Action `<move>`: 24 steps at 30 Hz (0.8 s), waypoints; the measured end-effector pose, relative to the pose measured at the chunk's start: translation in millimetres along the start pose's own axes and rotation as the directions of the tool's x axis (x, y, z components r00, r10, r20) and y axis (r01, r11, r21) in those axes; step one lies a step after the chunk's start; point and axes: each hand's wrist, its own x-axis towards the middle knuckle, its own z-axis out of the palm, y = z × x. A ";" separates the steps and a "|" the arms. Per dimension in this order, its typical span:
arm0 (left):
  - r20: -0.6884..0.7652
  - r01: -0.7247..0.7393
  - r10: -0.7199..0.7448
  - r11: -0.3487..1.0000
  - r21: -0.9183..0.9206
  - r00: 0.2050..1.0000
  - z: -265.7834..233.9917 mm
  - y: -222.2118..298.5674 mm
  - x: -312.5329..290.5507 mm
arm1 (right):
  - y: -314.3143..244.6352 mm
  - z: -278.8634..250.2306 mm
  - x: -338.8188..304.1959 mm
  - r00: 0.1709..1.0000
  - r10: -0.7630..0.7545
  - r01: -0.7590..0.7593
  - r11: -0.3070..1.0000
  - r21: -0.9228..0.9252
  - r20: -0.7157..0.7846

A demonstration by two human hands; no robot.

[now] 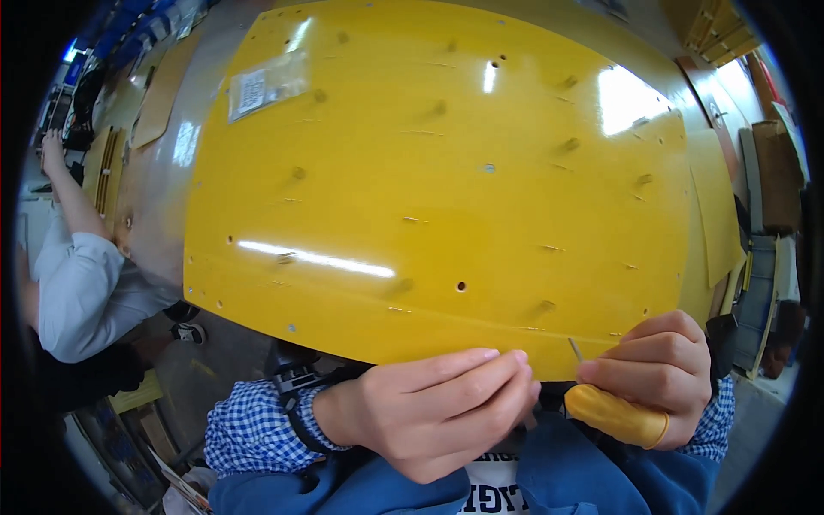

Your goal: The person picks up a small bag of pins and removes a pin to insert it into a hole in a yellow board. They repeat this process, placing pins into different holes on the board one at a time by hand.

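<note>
A large glossy yellow board (369, 197) with several drilled holes and rows of tiny marks lies in front of me. Over its near edge, my left hand (438, 412) is closed with its fingertips pressed together; whatever they may hold is hidden. To the right, my right hand (652, 378) pinches a thin grey metal pin (574, 348) that points up and left over the board's near edge. A yellow finger cot (614, 415) covers one digit of the right hand. The two hands are a short way apart.
A clear plastic bag (268, 88) with a white label lies on the board's far left. At the left, a person in a light shirt (81, 292) reaches toward another bench. Yellow sheets (717, 206) and shelving stand at the right. Light glares off the board.
</note>
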 end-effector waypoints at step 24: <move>0.048 0.516 -0.516 0.840 -0.166 0.855 -59.8 -11.8 -3.0 | 6.5 3.9 12.1 0.994 0.102 -0.106 0.948 0.301 0.027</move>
